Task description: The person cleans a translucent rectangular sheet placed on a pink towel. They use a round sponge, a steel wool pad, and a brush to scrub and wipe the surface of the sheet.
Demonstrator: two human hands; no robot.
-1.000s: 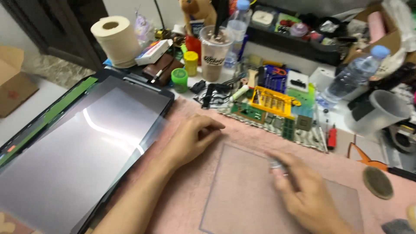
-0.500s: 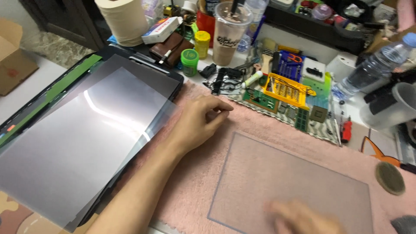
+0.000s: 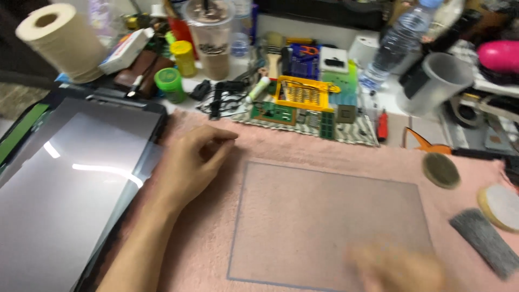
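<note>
While the pink towel (image 3: 303,146) covers most of the worktop, a big dark screen panel (image 3: 70,200) lies tilted at its left edge, its glossy face catching light; on the towel's middle, toward the near edge, lies a clear glass sheet (image 3: 324,216), flat, its left side just beside the left hand (image 3: 192,162); that hand rests on the towel between panel and sheet, fingers loosely curled with thumb near forefinger, grasping nothing that shows; the right hand (image 3: 400,267) hovers over the sheet's near right corner, so blurred that I cannot tell whether its fingers are released or clenched, nor whether it touches the glass; along the far edge stand a paper roll (image 3: 59,43) at the left corner, a plastic cup (image 3: 213,38) with a dark drink, a water bottle (image 3: 397,46) and a grey beaker (image 3: 438,81); a yellow bit case (image 3: 301,93) sits in the far middle beside a small circuit board (image 3: 275,112); on the towel's right edge lie a grey pad (image 3: 486,240) and a round dark disc (image 3: 440,170), well apart from both hands.
</note>
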